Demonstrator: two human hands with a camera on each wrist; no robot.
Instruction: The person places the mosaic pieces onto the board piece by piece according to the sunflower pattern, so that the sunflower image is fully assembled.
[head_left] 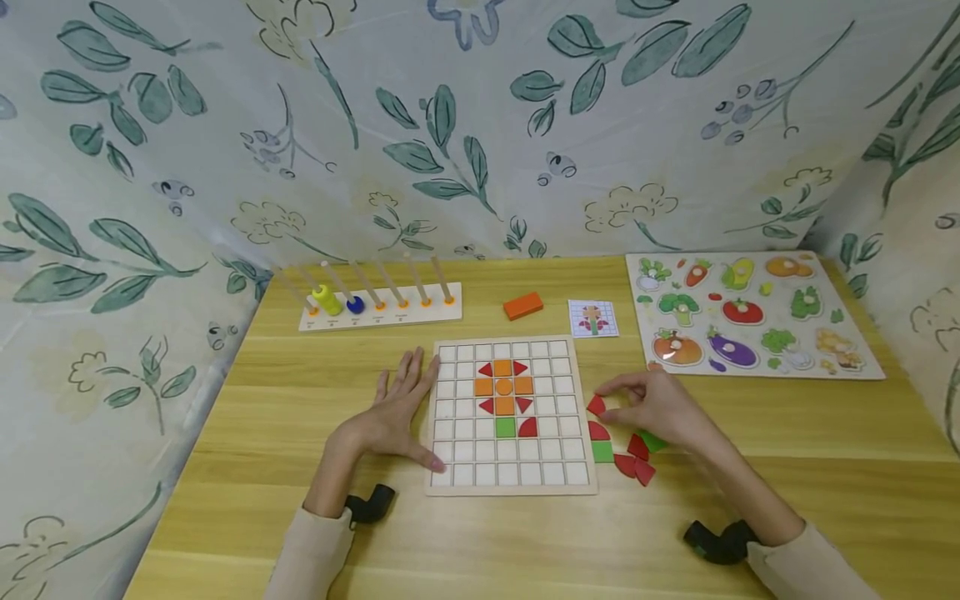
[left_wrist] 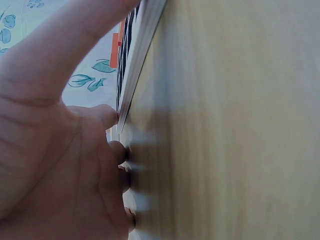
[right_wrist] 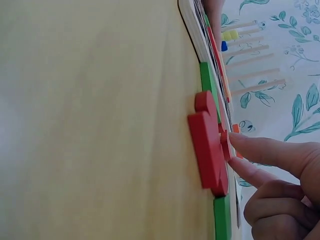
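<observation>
A wooden grid board [head_left: 512, 490] lies on the table with a pattern of orange squares, an orange round piece, red triangles, a green square [head_left: 506, 427] and a red quarter-circle [head_left: 528, 427]. My left hand [head_left: 393, 417] rests spread at its left side, thumb over the lower left corner; in the left wrist view the fingers [left_wrist: 114, 116] reach along the board's edge. Just off the board's right edge, my right hand [head_left: 660, 408] pinches a red quarter-circle piece [head_left: 596, 405] between thumb and fingertip. Loose red pieces [right_wrist: 204, 150] and green pieces [head_left: 602, 452] lie below that hand.
Behind the board are a peg stand [head_left: 382, 315] with yellow and blue beads, an orange block [head_left: 522, 306] and a small pattern card [head_left: 592, 318]. A vegetable puzzle board [head_left: 757, 342] lies at the back right. A patterned cloth [head_left: 480, 125] hangs behind the table.
</observation>
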